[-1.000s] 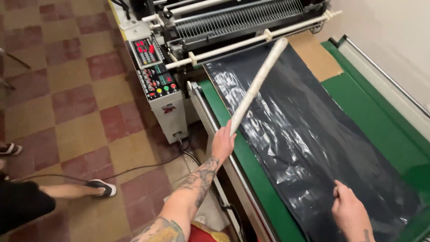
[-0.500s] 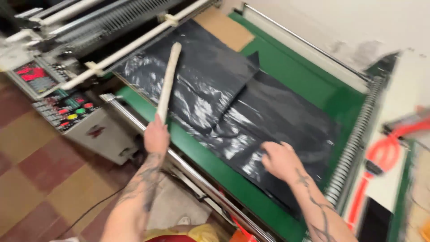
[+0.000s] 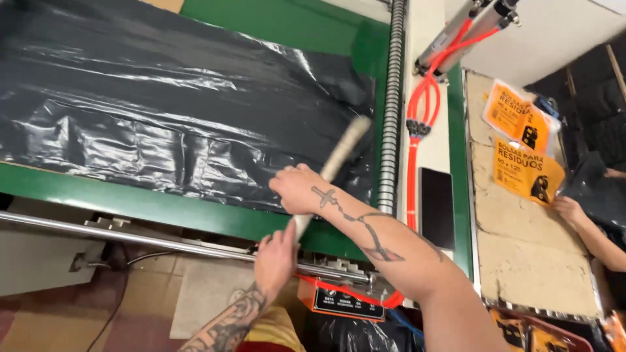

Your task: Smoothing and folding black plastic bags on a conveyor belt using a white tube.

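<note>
A pale stick [image 3: 334,163] runs on a slant from the near edge of the machine up toward a ribbed metal roller [image 3: 391,98], its far end lying over the right part of the black plastic sheet [image 3: 163,124]. The left hand [image 3: 275,257] is closed around the stick's lower end, just in front of the green bed [image 3: 130,205] and above a steel rail [image 3: 130,236]. The right hand [image 3: 301,189] lies across the stick a little higher up, fingers curled and resting on the sheet's near edge; whether it actually clamps the stick or only presses beside it cannot be told. The sheet is glossy and wrinkled, spread flat over the green bed and covering most of it, reaching almost to the roller. Right of the roller, orange hoses [image 3: 417,124] run down a white panel beside a dark flat screen [image 3: 435,207]. Further right is a worn cardboard surface [image 3: 528,261] with orange packets [image 3: 521,146] of bags lying on it, and another person's hand [image 3: 570,210] touches that surface by the lower packet. Below the rail, an orange box [image 3: 342,301] with a black label hangs off the frame, over a tiled floor [image 3: 52,326].
</note>
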